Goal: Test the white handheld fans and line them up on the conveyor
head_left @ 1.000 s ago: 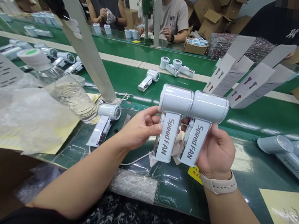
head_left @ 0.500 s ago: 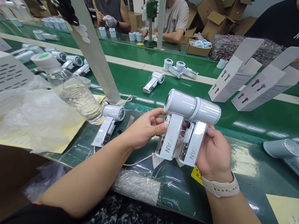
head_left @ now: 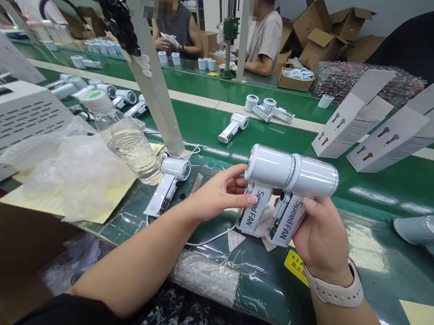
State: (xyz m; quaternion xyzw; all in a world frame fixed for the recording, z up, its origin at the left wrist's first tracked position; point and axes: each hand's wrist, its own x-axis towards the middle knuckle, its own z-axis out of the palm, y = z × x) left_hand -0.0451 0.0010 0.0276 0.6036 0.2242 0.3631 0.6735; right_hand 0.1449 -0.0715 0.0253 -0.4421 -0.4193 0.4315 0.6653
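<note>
I hold two white hand-held fans side by side over the green bench, both handles printed "Speed FAN". My left hand (head_left: 219, 194) pinches the handle of the left fan (head_left: 264, 181), fingers closed on it. The handle of the right fan (head_left: 309, 184) sits in my right hand (head_left: 320, 238), which wears a pale wristband. The two barrels touch end to end. A third white fan (head_left: 169, 185) lies on the bench left of my left hand, beside a white cable.
A clear water bottle (head_left: 125, 138) leans on crumpled plastic at the left by a white vented box (head_left: 3, 126). More fans (head_left: 234, 126) lie on the green conveyor (head_left: 214, 117). White product cartons (head_left: 354, 121) stand at right. Other people work across the belt.
Both hands turned the two fans, so the printed sides swung away and back into view. The pair sits lower and a little further right in view.
</note>
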